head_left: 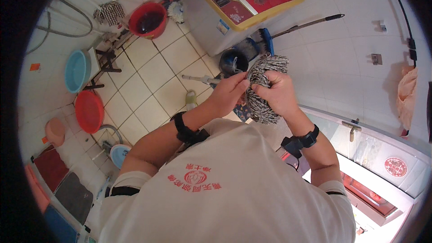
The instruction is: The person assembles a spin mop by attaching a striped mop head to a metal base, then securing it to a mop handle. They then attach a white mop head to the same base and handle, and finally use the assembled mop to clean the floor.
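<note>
A mop head (pixel 261 109) of black-and-white striped strands is bunched up in front of my chest. My right hand (pixel 280 91) is closed over its strands, thumb pointing left. My left hand (pixel 228 92) pinches the mop head's left edge, and its fingertips are partly hidden behind the strands. A pale grey rod (pixel 194 78) with a joint sticks out leftward beyond my left hand; whether it joins the mop head I cannot tell. Dark straps circle both my wrists.
A washing machine (pixel 200 22) with a red-topped lid stands ahead. Beside it are a dark bucket (pixel 230 63) and a blue broom (pixel 266 40). A red basin (pixel 155 30) holds something dark. Leftward are a light-blue basin (pixel 76 71), another red basin (pixel 88 112) and a hanging striped mop (pixel 109 14).
</note>
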`<move>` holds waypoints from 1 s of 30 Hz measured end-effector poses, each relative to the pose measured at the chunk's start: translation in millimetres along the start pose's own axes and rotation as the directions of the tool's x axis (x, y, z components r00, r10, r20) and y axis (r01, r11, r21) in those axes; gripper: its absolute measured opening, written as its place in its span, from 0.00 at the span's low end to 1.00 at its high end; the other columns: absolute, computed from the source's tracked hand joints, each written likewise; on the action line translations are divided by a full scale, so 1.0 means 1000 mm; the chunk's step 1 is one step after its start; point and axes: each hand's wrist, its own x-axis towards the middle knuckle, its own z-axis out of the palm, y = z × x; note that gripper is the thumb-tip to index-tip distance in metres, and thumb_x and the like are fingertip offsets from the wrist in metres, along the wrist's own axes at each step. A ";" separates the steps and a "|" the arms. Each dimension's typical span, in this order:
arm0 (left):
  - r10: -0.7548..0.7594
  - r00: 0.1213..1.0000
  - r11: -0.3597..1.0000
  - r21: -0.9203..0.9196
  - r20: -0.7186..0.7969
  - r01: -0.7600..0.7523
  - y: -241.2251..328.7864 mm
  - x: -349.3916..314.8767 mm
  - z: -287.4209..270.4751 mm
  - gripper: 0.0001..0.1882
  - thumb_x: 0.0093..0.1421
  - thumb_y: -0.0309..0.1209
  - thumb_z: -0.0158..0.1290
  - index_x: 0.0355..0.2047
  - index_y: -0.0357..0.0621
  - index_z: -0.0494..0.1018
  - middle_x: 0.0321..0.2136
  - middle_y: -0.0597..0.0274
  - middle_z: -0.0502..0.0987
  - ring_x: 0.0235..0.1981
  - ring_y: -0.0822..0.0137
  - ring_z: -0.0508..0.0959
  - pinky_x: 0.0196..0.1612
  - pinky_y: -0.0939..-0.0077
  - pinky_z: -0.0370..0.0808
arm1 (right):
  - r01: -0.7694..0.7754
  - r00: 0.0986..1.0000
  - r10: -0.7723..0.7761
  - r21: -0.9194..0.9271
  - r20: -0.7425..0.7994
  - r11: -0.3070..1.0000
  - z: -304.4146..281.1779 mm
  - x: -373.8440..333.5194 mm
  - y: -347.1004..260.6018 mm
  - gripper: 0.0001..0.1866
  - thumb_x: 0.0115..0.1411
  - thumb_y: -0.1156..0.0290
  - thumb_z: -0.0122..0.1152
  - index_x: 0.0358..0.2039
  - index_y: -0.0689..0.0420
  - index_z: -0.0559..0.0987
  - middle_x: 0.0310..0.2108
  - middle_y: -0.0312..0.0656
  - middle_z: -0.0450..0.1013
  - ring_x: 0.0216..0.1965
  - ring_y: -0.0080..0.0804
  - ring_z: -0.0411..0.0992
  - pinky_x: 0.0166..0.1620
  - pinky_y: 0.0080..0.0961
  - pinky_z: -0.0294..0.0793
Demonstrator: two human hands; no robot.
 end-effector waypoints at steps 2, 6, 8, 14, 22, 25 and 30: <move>0.025 1.000 0.999 0.027 0.018 -0.025 0.000 -0.001 0.000 0.21 0.75 0.36 0.43 0.62 0.36 0.67 0.32 0.68 0.77 0.29 0.80 0.74 0.34 0.81 0.77 | 0.000 1.000 -0.001 -0.002 -0.011 1.000 0.003 -0.001 0.001 0.08 0.54 0.73 0.68 0.30 0.65 0.81 0.23 0.38 0.75 0.27 0.18 0.69 0.32 0.24 0.73; 0.016 1.000 0.997 0.079 0.013 -0.017 0.004 -0.001 -0.002 0.21 0.75 0.35 0.43 0.63 0.36 0.67 0.34 0.66 0.77 0.31 0.80 0.75 0.35 0.80 0.77 | -0.028 1.000 0.027 0.063 0.008 0.998 0.003 -0.002 -0.002 0.10 0.53 0.72 0.69 0.30 0.65 0.79 0.24 0.43 0.76 0.26 0.24 0.70 0.33 0.27 0.74; -0.034 0.999 0.999 -0.010 -0.003 0.034 0.009 0.000 0.001 0.21 0.76 0.36 0.42 0.62 0.36 0.67 0.34 0.65 0.78 0.31 0.79 0.76 0.35 0.79 0.78 | -0.015 0.999 0.016 -0.005 0.029 1.000 0.000 0.002 -0.004 0.10 0.52 0.72 0.68 0.29 0.65 0.78 0.24 0.45 0.75 0.26 0.25 0.70 0.34 0.28 0.74; -0.173 0.985 0.983 -0.059 -0.022 0.171 0.032 0.009 -0.002 0.21 0.76 0.40 0.40 0.57 0.36 0.71 0.35 0.63 0.79 0.31 0.76 0.77 0.36 0.77 0.79 | 0.131 0.990 -0.124 -0.117 0.068 0.984 0.002 0.011 -0.006 0.10 0.51 0.74 0.67 0.29 0.65 0.76 0.23 0.48 0.72 0.26 0.27 0.69 0.34 0.29 0.74; 0.107 0.993 0.942 0.326 -0.045 -0.087 0.032 0.017 -0.013 0.19 0.75 0.38 0.40 0.43 0.34 0.74 0.29 0.50 0.78 0.31 0.60 0.78 0.39 0.65 0.74 | 0.076 0.996 -0.070 -0.093 0.059 0.993 0.009 0.011 -0.014 0.09 0.52 0.77 0.67 0.34 0.64 0.80 0.27 0.41 0.77 0.29 0.22 0.72 0.36 0.26 0.75; 0.123 0.989 0.936 0.342 -0.083 -0.088 0.027 0.016 -0.014 0.19 0.75 0.38 0.39 0.40 0.36 0.73 0.27 0.54 0.75 0.28 0.64 0.75 0.35 0.68 0.73 | 0.095 0.995 -0.095 -0.039 0.013 0.995 0.011 0.010 -0.019 0.07 0.52 0.76 0.67 0.31 0.65 0.79 0.24 0.45 0.75 0.28 0.23 0.71 0.35 0.26 0.74; 0.101 0.990 0.942 0.329 -0.100 -0.062 0.020 0.014 -0.016 0.19 0.77 0.40 0.38 0.39 0.39 0.72 0.27 0.69 0.72 0.26 0.78 0.71 0.29 0.78 0.72 | 0.062 0.998 -0.061 -0.057 0.023 0.996 0.011 0.013 -0.021 0.06 0.52 0.80 0.68 0.32 0.65 0.81 0.28 0.36 0.79 0.31 0.17 0.71 0.36 0.24 0.75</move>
